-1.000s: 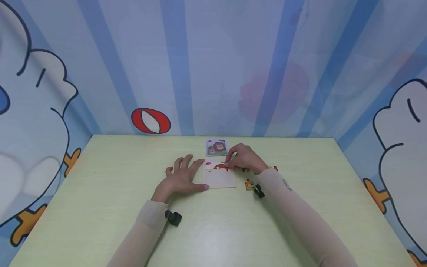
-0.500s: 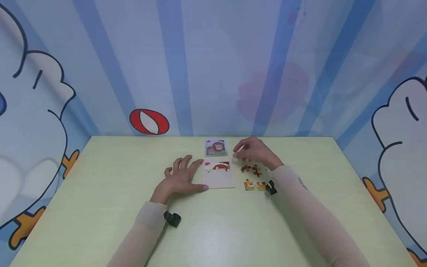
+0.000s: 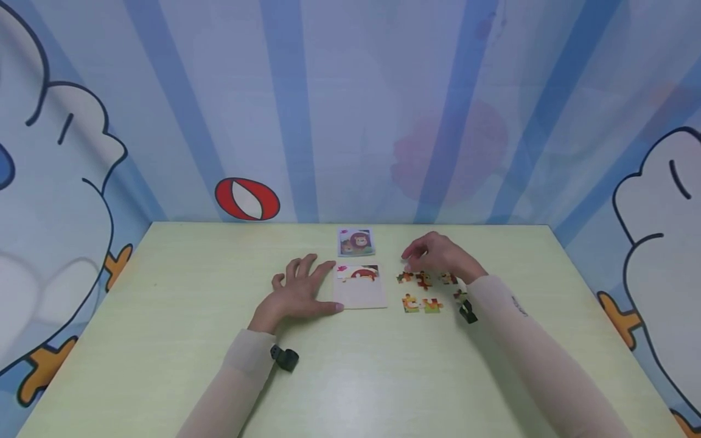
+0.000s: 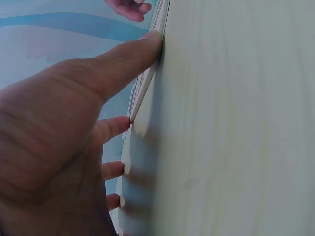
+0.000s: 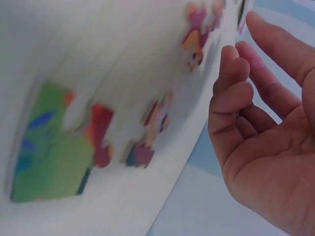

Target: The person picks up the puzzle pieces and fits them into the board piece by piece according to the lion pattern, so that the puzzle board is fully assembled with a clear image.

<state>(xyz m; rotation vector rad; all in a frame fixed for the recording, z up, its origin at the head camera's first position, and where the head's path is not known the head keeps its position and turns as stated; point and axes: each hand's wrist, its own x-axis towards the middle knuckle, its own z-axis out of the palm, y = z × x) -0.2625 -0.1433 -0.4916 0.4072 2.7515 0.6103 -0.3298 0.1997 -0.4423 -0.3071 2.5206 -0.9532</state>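
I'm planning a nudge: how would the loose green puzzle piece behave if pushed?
Lying flat, the green piece would probably slide rather than roll. Its thin edge suggests it's light. Its irregular, knobbed outline might snag on neighbours.

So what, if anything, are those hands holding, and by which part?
Nothing visibly: the left hand only touches the board at its left edge; the right hand looks empty.

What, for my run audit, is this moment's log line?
left hand: touching board; right hand: near loose puzzle pieces; board: partly filled
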